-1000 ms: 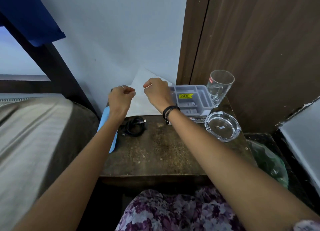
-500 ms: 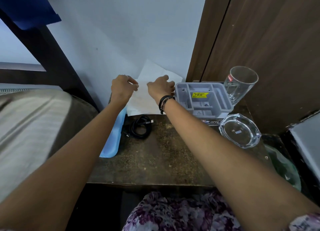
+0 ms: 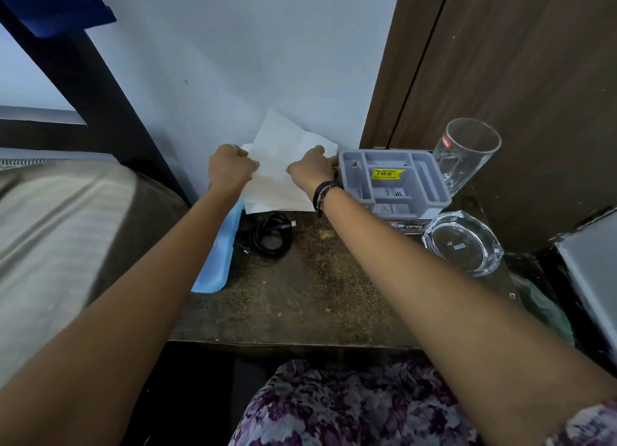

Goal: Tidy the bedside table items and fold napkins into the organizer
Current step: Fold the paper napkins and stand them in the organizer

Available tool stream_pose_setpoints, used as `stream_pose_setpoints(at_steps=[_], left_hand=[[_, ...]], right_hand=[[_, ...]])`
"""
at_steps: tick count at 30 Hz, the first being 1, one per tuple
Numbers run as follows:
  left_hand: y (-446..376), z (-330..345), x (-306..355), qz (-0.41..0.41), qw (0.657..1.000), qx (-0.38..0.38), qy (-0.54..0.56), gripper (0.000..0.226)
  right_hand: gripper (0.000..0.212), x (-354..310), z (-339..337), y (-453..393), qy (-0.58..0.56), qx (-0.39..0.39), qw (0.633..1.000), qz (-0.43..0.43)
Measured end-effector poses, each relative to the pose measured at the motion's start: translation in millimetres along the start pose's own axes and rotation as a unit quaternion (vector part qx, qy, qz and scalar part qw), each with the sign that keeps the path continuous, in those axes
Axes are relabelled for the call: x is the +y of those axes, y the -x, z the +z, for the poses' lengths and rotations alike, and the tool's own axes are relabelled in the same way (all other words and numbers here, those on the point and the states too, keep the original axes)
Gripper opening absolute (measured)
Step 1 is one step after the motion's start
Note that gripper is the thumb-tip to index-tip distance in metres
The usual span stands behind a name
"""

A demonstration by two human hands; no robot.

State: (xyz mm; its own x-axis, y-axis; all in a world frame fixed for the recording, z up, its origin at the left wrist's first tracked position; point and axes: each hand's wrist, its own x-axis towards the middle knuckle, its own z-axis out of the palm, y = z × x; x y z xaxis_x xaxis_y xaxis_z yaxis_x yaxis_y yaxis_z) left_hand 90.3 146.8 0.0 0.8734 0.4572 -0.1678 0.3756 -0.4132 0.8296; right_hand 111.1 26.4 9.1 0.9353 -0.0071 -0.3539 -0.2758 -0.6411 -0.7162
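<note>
Both hands, left hand (image 3: 230, 168) and right hand (image 3: 312, 171), are pinching the white napkin (image 3: 280, 175) between their 2 grips, just left of the grey organizer (image 3: 394, 181), above the worktop (image 3: 300, 295); matching its edges squarely should be giving a clean fold.
</note>
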Motion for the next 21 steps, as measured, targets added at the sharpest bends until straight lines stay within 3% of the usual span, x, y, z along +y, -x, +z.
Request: stream_pose_setpoints(at_steps=[2, 5, 9, 13, 18, 21], left_hand=[[3, -9, -5, -0.014, 1.0, -0.021, 0.012, 0.007], [3, -21, -8, -0.043, 0.996, -0.079, -0.016, 0.023], [6, -22, -1, 0.018, 0.979, -0.059, -0.194, 0.011], [8, -10, 1, 0.05, 0.943, -0.025, -0.329, 0.042], [-2, -6, -6, 0.007, 0.916, -0.006, -0.401, 0.051], [-7, -8, -7, -0.015, 0.923, -0.014, -0.384, 0.054]], right_hand=[[0.056, 2, -2, 1, 0.009, -0.003, 1.0, -0.011], [0.057, 3, -5, 3, 0.029, -0.006, 0.999, -0.02], [0.056, 3, -7, 7, 0.064, -0.016, 0.998, -0.019], [0.054, 2, -2, 9, 0.085, 0.001, 0.996, -0.022], [0.051, 6, 1, 2, 0.092, 0.037, 0.994, -0.034], [0.052, 7, 3, 0, 0.095, 0.055, 0.993, -0.033]])
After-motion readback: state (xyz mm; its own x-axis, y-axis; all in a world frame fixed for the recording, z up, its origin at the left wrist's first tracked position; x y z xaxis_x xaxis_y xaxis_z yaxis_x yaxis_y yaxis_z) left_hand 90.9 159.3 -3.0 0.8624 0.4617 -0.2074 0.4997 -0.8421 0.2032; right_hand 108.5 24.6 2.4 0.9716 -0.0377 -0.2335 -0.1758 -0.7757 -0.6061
